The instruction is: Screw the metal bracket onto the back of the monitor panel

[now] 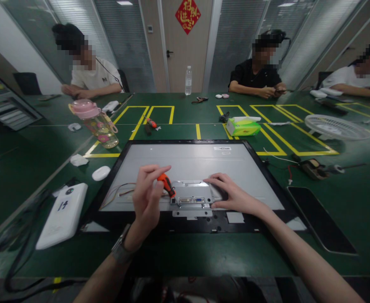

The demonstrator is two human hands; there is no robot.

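A flat display panel [191,158] with a black frame lies face down on the green table in front of me. Near its front edge sits a metal bracket [189,194] with video ports facing me. My left hand [147,193] is closed around an orange and black screwdriver [165,183], its index finger stretched out. The screwdriver tilts down to the bracket's left end; its tip is hard to make out. My right hand [232,194] rests at the bracket's right end, fingers and thumb around that end. Thin wires [118,191] run left from the bracket.
Left of the panel are a white power bank [63,214], a white case [101,173] and a pink-lidded bottle [98,126]. A phone [320,219], a tape measure [313,168] and a tissue pack [243,126] lie to the right. Several people sit across the table.
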